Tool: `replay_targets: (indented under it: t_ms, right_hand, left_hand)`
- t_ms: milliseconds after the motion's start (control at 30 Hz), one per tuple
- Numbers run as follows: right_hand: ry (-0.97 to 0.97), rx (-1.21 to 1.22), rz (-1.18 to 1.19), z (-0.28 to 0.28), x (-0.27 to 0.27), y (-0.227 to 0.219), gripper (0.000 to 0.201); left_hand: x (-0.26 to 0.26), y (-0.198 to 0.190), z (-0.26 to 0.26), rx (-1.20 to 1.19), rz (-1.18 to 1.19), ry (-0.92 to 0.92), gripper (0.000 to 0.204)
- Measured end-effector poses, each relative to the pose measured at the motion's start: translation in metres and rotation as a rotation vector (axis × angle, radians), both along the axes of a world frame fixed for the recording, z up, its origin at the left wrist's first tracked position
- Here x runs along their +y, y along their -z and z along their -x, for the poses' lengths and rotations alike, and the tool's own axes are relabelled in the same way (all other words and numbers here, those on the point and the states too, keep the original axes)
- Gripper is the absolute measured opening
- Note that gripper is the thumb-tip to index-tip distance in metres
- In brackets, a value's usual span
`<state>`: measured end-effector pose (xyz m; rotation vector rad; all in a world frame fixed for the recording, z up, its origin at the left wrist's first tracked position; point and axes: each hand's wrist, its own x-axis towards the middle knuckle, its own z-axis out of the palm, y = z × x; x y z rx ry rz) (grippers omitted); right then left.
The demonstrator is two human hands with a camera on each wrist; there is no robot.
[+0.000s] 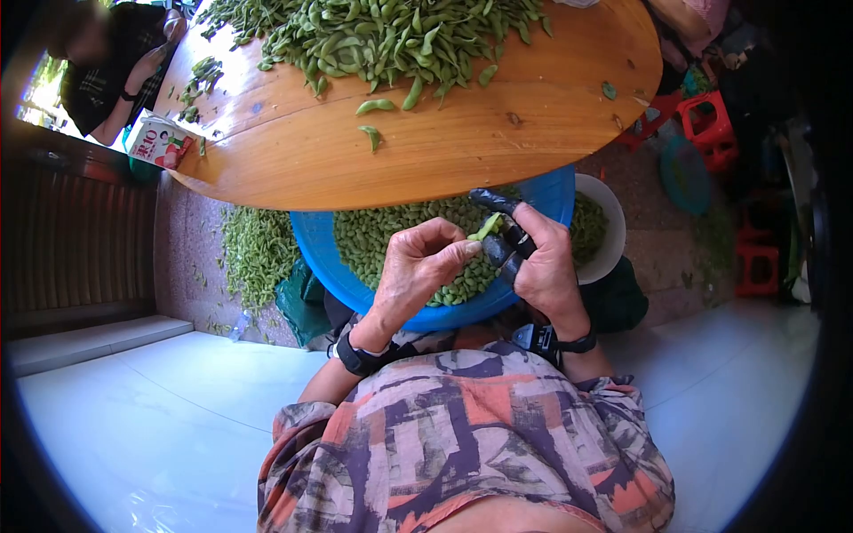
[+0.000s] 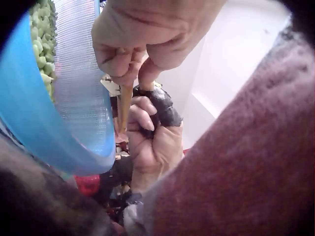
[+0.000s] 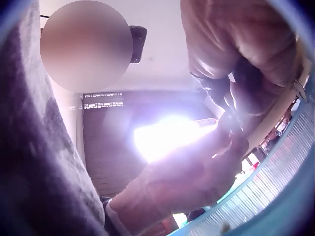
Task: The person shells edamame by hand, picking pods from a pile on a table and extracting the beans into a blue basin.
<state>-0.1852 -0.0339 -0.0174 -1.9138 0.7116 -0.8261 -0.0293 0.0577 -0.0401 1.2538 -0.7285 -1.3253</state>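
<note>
A green soybean pod [image 1: 486, 228] is held between the two hands, over a blue basin [image 1: 313, 258] of shelled beans [image 1: 369, 244]. My left hand [image 1: 423, 265] pinches the pod's near end between thumb and fingertips. At its other end, my right hand [image 1: 544, 260] grips the pod, with black coverings on the thumb and some fingers. In the left wrist view the left hand [image 2: 160, 32] meets the covered fingertips of the right hand [image 2: 157, 140]. Glare in the right wrist view washes out the left hand [image 3: 182, 177]; the right hand [image 3: 241, 44] is above it, and the pod is hidden there.
A wooden table [image 1: 400, 160] arches ahead, bearing a heap of pods [image 1: 373, 40] and a carton [image 1: 158, 142]. A white tub [image 1: 613, 231] stands right of the basin. More pods or husks [image 1: 253, 253] lie on the floor at left. Red stools [image 1: 711, 129] stand at right; another person [image 1: 102, 80] sits far left.
</note>
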Motion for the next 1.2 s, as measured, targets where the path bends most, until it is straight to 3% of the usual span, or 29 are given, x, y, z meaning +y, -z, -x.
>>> replay_targets:
  t_ms: [133,233,300,333,400,433,500,600,667,733,767,833,967,1200]
  right_hand:
    - [0.006,0.051,-0.005,-0.002,0.0,-0.006,0.043]
    - [0.041,0.064,0.145,-0.004,0.002,-0.004,0.043]
    - [0.002,-0.003,-0.113,-0.006,0.004,0.002,0.038]
    - [0.001,-0.004,-0.113,-0.006,0.004,0.001,0.038]
    - [-0.05,-0.109,-0.664,-0.005,0.004,0.001,0.035]
    - [-0.05,-0.11,-0.665,-0.005,0.003,0.004,0.035]
    - [-0.199,-0.483,-0.939,-0.005,0.0,0.017,0.045]
    - [-0.286,-0.62,-0.977,-0.001,-0.004,0.026,0.053]
    - [-0.269,-0.608,-0.973,0.0,-0.003,0.021,0.045]
    - [-0.086,-0.287,-0.78,0.001,-0.002,0.015,0.035]
    - [-0.088,-0.287,-0.78,0.0,-0.001,0.012,0.035]
    - [-0.001,-0.035,-0.033,-0.005,0.002,0.008,0.033]
    - [0.001,0.054,0.233,-0.006,0.007,0.004,0.038]
    - [0.059,0.034,0.336,-0.013,0.014,0.012,0.034]
  left_hand:
    - [0.0,0.005,0.007,-0.078,0.035,-0.051,0.013]
    - [0.002,0.004,0.014,-0.069,0.049,-0.051,0.015]
    - [0.001,0.004,0.015,-0.021,0.056,-0.062,0.015]
    - [0.0,0.003,0.015,0.027,0.065,-0.074,0.015]
    - [0.001,0.0,0.013,0.047,0.064,-0.078,0.014]
    - [0.0,0.0,0.012,0.092,0.064,-0.07,0.015]
    - [-0.001,-0.001,0.008,0.138,0.063,-0.064,0.016]
    - [-0.003,-0.001,0.004,0.319,0.057,0.015,0.02]
    - [-0.004,0.005,0.005,0.515,0.029,0.013,0.022]
    - [-0.004,0.008,0.007,0.523,0.012,0.006,0.021]
    - [-0.004,0.008,0.007,0.53,-0.004,-0.002,0.021]
    - [-0.003,0.01,0.007,0.477,0.006,-0.024,0.021]
    - [-0.002,0.018,0.005,0.395,-0.029,-0.054,0.021]
    - [-0.002,0.006,0.012,0.201,-0.049,-0.105,0.021]
